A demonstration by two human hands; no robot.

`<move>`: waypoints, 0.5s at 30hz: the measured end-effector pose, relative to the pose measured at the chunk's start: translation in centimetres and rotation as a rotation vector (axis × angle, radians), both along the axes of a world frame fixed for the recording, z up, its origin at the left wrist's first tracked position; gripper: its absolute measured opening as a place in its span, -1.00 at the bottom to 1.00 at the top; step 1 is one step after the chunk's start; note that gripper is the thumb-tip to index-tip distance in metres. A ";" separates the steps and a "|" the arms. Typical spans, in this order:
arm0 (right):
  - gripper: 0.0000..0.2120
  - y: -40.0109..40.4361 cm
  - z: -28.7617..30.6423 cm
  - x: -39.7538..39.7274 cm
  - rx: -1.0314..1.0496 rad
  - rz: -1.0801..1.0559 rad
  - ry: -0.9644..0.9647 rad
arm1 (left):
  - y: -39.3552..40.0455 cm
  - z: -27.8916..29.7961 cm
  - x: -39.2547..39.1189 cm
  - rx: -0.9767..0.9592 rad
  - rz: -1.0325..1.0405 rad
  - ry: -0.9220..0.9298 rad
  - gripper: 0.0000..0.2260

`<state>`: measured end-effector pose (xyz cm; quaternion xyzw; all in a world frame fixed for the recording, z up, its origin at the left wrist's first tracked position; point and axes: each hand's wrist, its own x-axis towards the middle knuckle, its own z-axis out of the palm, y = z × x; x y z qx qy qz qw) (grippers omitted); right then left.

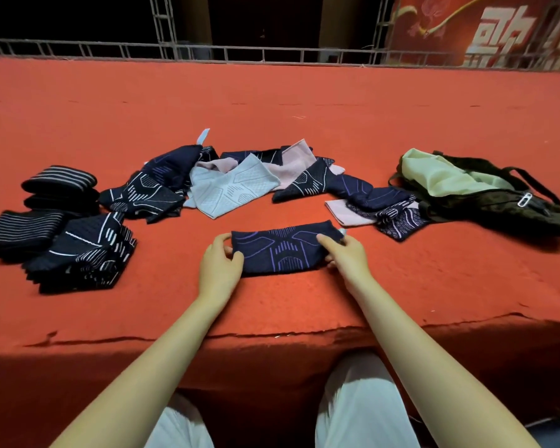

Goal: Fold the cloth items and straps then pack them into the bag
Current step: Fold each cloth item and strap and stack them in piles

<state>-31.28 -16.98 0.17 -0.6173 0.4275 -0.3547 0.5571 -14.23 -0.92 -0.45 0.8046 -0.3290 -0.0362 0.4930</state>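
Note:
A navy cloth with purple lines [280, 250] lies flat on the red surface just in front of me. My left hand [219, 261] pinches its left end and my right hand [346, 252] grips its right end. Behind it sprawls a loose pile of cloths [233, 184] in navy, pale blue and pink. At the left sits a stack of folded navy cloths [84, 253], with folded striped straps [59, 185] beside and behind it. The dark bag [485, 195] lies open at the right, its pale green lining showing.
The red carpeted platform [272, 101] stretches far back to a metal railing [272, 54]. Its front edge [272, 334] runs just above my knees. More unfolded cloths [379, 205] lie against the bag's left side.

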 end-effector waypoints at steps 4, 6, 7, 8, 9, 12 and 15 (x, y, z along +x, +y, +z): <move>-0.83 0.6 -0.5 1.2 -0.211 -0.010 0.136 | 0.0 -0.1 -0.5 -0.013 0.053 0.003 -0.70; -0.80 0.9 -0.2 2.0 -0.270 -0.019 0.104 | 0.1 -0.2 -0.6 -0.043 0.073 0.018 -0.72; -0.81 1.4 0.0 2.5 -0.310 -0.010 0.086 | 0.2 -0.2 -0.7 -0.056 0.081 0.028 -0.73; -0.83 1.9 0.3 2.9 -0.345 0.013 0.070 | 0.2 -0.2 -0.7 -0.065 0.085 0.034 -0.74; -0.85 2.4 0.3 3.4 -0.379 0.040 0.063 | 0.3 -0.1 -0.6 -0.069 0.085 0.029 -0.74; -0.84 3.5 -0.7 4.1 -0.535 0.167 0.132 | 0.3 -0.3 -0.5 -0.081 0.086 -0.031 -0.75; -0.66 4.2 -0.9 4.1 -0.631 0.316 0.196 | 0.3 -0.5 -0.1 -0.098 0.115 -0.095 -0.75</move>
